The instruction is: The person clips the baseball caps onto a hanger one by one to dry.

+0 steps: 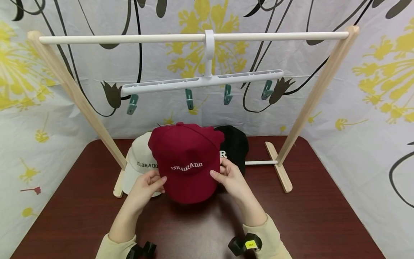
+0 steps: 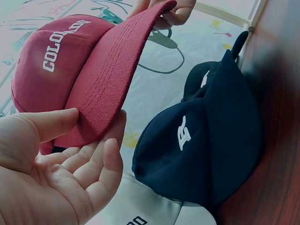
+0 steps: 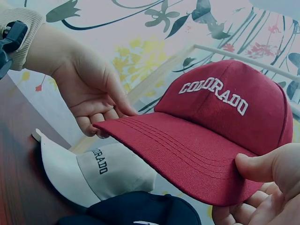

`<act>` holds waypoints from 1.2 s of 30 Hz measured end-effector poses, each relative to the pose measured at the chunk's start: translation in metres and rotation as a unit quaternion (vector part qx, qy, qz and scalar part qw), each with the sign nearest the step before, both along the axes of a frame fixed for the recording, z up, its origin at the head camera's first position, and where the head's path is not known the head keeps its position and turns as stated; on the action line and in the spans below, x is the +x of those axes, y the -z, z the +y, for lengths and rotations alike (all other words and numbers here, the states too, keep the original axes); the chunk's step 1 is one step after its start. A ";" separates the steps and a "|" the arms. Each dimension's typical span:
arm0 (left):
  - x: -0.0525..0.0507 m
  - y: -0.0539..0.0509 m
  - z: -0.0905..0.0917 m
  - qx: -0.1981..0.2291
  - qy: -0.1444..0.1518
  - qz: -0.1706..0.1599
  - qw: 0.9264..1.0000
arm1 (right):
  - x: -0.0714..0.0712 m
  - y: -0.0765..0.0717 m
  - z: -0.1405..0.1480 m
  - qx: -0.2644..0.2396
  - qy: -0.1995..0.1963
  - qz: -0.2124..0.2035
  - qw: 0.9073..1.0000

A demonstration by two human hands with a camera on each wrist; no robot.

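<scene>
A dark red baseball cap [image 1: 185, 144] with white COLORADO lettering is held off the table, crown up and brim toward me. My left hand [image 1: 147, 187] pinches one side of the brim, thumb on top and fingers beneath. At the opposite side, my right hand [image 1: 232, 176] grips the brim the same way, as the right wrist view also shows. Behind the red cap to the left lies a cream baseball cap [image 1: 134, 172] with dark lettering. A dark cap [image 2: 173, 150] with a white letter is partly hidden behind it in the head view; another dark cap [image 2: 190, 82] shows farther back.
A wooden rack [image 1: 310, 104] stands on the dark brown table [image 1: 323, 216]. From its white top bar [image 1: 284, 36] hangs a white hanger [image 1: 168, 85] with several green clips [image 1: 189, 99], above the caps. A flower-patterned sheet [image 1: 372, 126] covers the wall behind.
</scene>
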State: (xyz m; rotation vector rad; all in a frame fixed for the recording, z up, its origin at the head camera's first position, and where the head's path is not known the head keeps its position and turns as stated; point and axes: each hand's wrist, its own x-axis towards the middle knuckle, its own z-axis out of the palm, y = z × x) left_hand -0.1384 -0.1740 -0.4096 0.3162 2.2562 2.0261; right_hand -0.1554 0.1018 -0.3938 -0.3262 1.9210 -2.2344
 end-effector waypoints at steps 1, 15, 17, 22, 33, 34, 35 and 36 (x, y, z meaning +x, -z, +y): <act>0.000 -0.001 0.000 -0.001 -0.001 -0.001 1.000 | 0.000 0.000 0.000 -0.002 -0.001 0.000 1.000; -0.005 -0.006 -0.006 -0.014 0.000 0.001 1.000 | 0.000 -0.001 -0.006 -0.014 -0.005 0.015 1.000; -0.006 -0.007 -0.008 -0.016 0.000 0.001 1.000 | 0.000 -0.001 -0.006 -0.013 -0.005 0.017 1.000; -0.007 -0.010 -0.011 -0.025 -0.005 -0.005 1.000 | -0.002 -0.001 -0.009 -0.018 -0.005 0.017 1.000; -0.011 -0.016 -0.017 -0.027 -0.014 -0.013 0.999 | -0.006 0.000 -0.018 -0.044 0.011 0.008 0.999; -0.011 -0.016 -0.018 -0.026 -0.014 -0.013 0.999 | -0.006 0.000 -0.018 -0.046 0.012 0.008 0.999; -0.011 -0.017 -0.019 -0.026 -0.013 -0.012 1.000 | -0.006 -0.001 -0.019 -0.047 0.013 0.007 0.999; -0.011 -0.018 -0.020 -0.028 -0.012 -0.011 0.999 | -0.006 -0.001 -0.019 -0.046 0.015 0.007 0.999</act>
